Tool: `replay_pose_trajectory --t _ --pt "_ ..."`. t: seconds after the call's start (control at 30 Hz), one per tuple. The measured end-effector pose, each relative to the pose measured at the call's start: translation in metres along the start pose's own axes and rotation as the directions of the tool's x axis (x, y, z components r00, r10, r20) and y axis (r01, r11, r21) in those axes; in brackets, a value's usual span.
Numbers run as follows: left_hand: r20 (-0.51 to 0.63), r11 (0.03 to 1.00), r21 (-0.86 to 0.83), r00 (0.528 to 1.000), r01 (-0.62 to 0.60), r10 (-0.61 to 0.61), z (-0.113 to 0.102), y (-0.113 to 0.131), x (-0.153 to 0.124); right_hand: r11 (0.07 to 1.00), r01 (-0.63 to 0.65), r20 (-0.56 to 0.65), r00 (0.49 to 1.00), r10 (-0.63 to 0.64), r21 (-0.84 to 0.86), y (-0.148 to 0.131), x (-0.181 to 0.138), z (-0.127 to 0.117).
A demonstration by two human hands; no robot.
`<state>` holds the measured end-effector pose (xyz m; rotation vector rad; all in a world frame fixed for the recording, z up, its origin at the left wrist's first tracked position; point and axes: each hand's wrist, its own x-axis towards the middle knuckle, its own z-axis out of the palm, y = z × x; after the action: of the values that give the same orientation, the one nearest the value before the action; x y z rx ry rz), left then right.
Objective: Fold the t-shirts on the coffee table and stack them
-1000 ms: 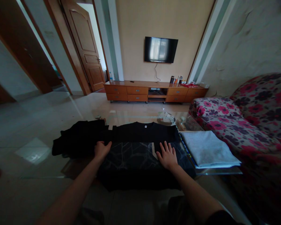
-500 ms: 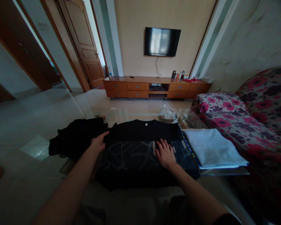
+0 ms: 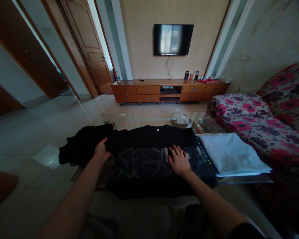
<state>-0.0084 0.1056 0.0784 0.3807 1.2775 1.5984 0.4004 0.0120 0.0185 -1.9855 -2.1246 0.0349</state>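
Observation:
A black T-shirt [image 3: 149, 156] with a faint web-like print lies flat on a glass table [image 3: 144, 120], collar away from me. My right hand [image 3: 178, 161] rests palm down on the shirt's right side, fingers spread. At the shirt's left edge, where the sleeve lies, my left hand [image 3: 101, 151] has its fingers curled round the black cloth. A heap of black fabric [image 3: 83, 146] lies just left of that hand.
A folded grey cloth [image 3: 231, 154] lies on the table's right end. A floral sofa [image 3: 264, 113] stands to the right. Small clutter [image 3: 180, 119] sits at the table's far side. A wooden TV cabinet [image 3: 169, 90] and a wall TV [image 3: 173, 39] stand beyond, doors at left.
My left hand slid from the shirt's front leftward to the sleeve edge and closed on the cloth. The right hand stayed flat on the shirt. The view tilted down slightly.

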Motion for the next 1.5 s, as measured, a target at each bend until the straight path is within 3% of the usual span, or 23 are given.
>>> replay_pose_trajectory --t 0.07,0.1,0.17,0.23,0.3,0.33,0.4,0.5,0.67,0.73,0.9,1.03,1.17,1.27,1.33,1.43,1.5 --pt "0.012 0.959 0.202 0.98 -0.197 0.198 -0.001 -0.007 -0.006 1.0 -0.004 0.005 1.0 0.004 -0.001 -0.001 0.0 -0.001" --pt "0.066 0.885 0.349 0.95 -0.307 0.304 -0.002 -0.012 -0.011 1.0 -0.005 0.007 1.0 0.005 -0.002 -0.002 -0.001 -0.002" --pt "0.339 0.593 0.607 0.847 -0.529 0.41 -0.004 -0.022 -0.023 1.0 -0.011 0.015 1.0 0.011 -0.002 -0.002 -0.001 -0.003" --pt "0.682 0.208 0.644 0.676 -0.736 0.28 -0.009 -0.035 -0.035 1.0 -0.013 0.023 1.0 0.013 -0.001 -0.002 -0.001 -0.003" --pt "0.849 -0.06 0.528 0.525 -0.847 0.066 -0.015 -0.049 -0.042 1.0 -0.011 0.015 1.0 0.011 0.001 -0.002 -0.001 -0.002" --pt "0.869 -0.145 0.489 0.495 -0.86 -0.001 -0.018 -0.056 -0.044 1.0 -0.009 0.008 1.0 0.009 0.003 -0.002 -0.001 -0.002" --pt "0.869 -0.251 0.468 0.493 -0.847 -0.043 -0.023 -0.067 -0.043 1.0 -0.005 -0.004 1.0 0.005 0.006 -0.001 -0.001 -0.001" --pt "0.867 -0.305 0.462 0.497 -0.833 -0.042 -0.027 -0.075 -0.038 1.0 0.001 -0.006 1.0 -0.001 0.009 0.0 -0.001 0.001" --pt "0.871 -0.296 0.466 0.492 -0.834 -0.016 -0.031 -0.07 -0.031 1.0 0.002 -0.026 1.0 -0.002 0.013 0.0 -0.002 0.002" --pt "0.849 -0.297 0.502 0.529 -0.812 -0.011 -0.036 -0.067 -0.028 1.0 -0.001 -0.021 1.0 0.002 0.016 0.0 -0.002 0.001" --pt "0.728 -0.329 0.629 0.682 -0.704 -0.065 -0.058 -0.067 -0.024 1.0 -0.014 0.013 1.0 0.014 0.02 0.001 0.0 0.001" --pt "0.684 -0.342 0.666 0.726 -0.663 -0.075 -0.067 -0.064 -0.025 1.0 -0.017 0.05 0.999 0.016 0.017 -0.001 -0.003 0.006" --pt "0.644 -0.373 0.705 0.765 -0.604 -0.021 -0.057 -0.058 -0.031 0.996 0.018 0.136 0.99 -0.03 0.088 -0.012 -0.007 0.006" --pt "0.696 -0.396 0.686 0.709 -0.611 0.113 -0.039 -0.059 -0.037 0.976 -0.024 0.108 0.994 0.001 0.215 -0.01 0.005 -0.006" --pt "0.744 -0.376 0.654 0.647 -0.656 0.166 -0.028 -0.065 -0.039 0.952 -0.137 -0.018 0.989 0.148 0.275 0.005 0.02 -0.019" --pt "0.807 -0.315 0.585 0.573 -0.747 0.14 -0.019 -0.076 -0.038 0.893 -0.353 -0.19 0.891 0.412 0.279 0.046 0.04 -0.036" --pt "0.826 -0.289 0.555 0.558 -0.78 0.081 -0.018 -0.082 -0.033 0.824 -0.503 -0.139 0.825 0.548 0.262 0.074 0.046 -0.041"
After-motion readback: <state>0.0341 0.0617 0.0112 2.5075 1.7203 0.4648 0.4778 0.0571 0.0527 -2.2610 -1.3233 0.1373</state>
